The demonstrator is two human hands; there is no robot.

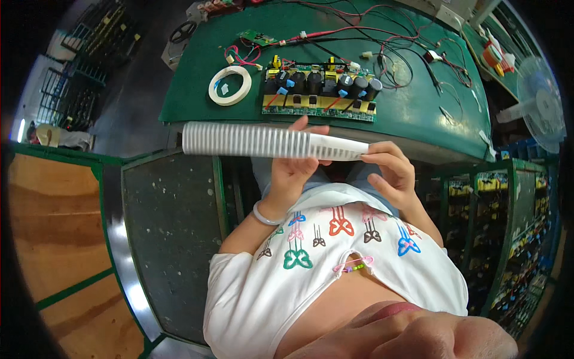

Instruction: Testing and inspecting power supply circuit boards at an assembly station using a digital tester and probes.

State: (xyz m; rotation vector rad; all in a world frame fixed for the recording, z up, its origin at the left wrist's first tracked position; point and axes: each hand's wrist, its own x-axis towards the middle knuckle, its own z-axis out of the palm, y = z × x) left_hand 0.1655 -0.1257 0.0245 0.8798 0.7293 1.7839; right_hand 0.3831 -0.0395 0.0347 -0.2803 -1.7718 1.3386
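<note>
A long, pale strip with close crosswise grey and white bands [245, 140] lies level between my hands, above the table's near edge. Whether it is a sheet, a stack or a tube I cannot tell. My left hand [293, 170] supports it near the middle, with some fingers behind it and their tips showing above. At its narrower right end, my right hand [391, 170] pinches the corner between thumb and fingers. Just beyond the strip, a circuit board [320, 93] with black capacitors, yellow parts and blue-capped leads rests on the green table [197, 66].
A roll of cream tape [230, 85] sits left of the board. Behind are a small green circuit board [257, 38] and tangled red and black test leads [412, 39]. A fan [541, 107] stands at the right, above racks of boards [508, 227]. A dark panel [170, 239] is at my left.
</note>
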